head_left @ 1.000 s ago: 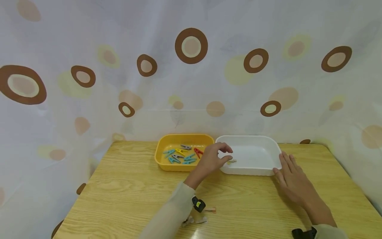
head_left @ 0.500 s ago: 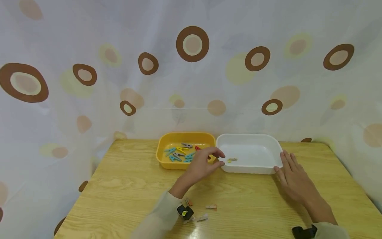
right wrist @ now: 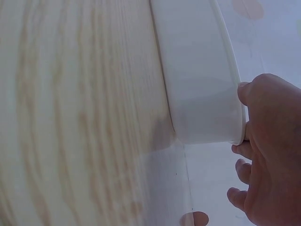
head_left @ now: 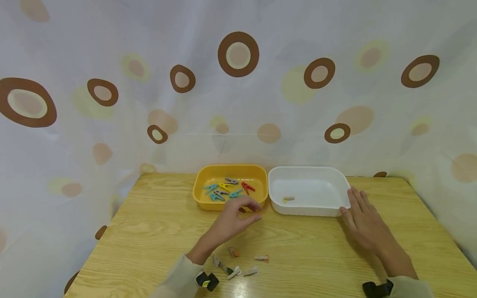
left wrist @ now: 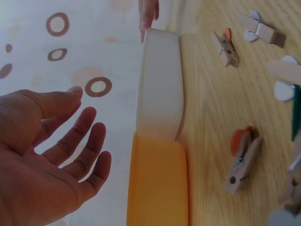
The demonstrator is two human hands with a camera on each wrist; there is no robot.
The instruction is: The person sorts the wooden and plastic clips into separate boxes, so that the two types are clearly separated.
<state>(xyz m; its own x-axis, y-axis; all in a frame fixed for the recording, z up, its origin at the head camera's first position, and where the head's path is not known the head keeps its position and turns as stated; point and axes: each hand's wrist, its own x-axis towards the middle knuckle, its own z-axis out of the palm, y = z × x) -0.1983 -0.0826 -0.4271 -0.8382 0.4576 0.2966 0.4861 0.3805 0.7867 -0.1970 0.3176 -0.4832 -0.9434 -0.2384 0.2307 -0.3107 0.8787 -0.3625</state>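
Left hand point(head_left: 232, 218) withdrawn from the white tray point(head_left: 313, 187); it now hovers at the near edge of the yellow tray point(head_left: 204, 203). A second earlier its fingertips were over the left end of the white tray, beside the wooden clothespin point(head_left: 288, 199) lying there. That clothespin now lies uncovered on the tray floor, near the front left corner, with a small yellow piece at one end. Thumb and index finger are parted and gently curved; the left wrist view shows the remaining fingers spread, with nothing between them.

Right hand point(head_left: 367, 225) unchanged in place: its fingers lie extended along the right end of the white tray, the thumb touching near the front corner. The right wrist view confirms contact at the rim; how firmly it presses cannot be told.

The left sleeve point(head_left: 178, 275) has moved aside as well, exposing more of the loose clothespins point(head_left: 262, 258) on the table point(head_left: 156, 231). They form a loose scatter in front of the trays, some with orange, white or green pieces attached. The two trays stand side by side, the yellow one containing plastic clips point(head_left: 247, 188) in turquoise, grey, yellow and red. Judged from this layout, one wooden clothespin is placed, several remain outside, and the left hand is free.
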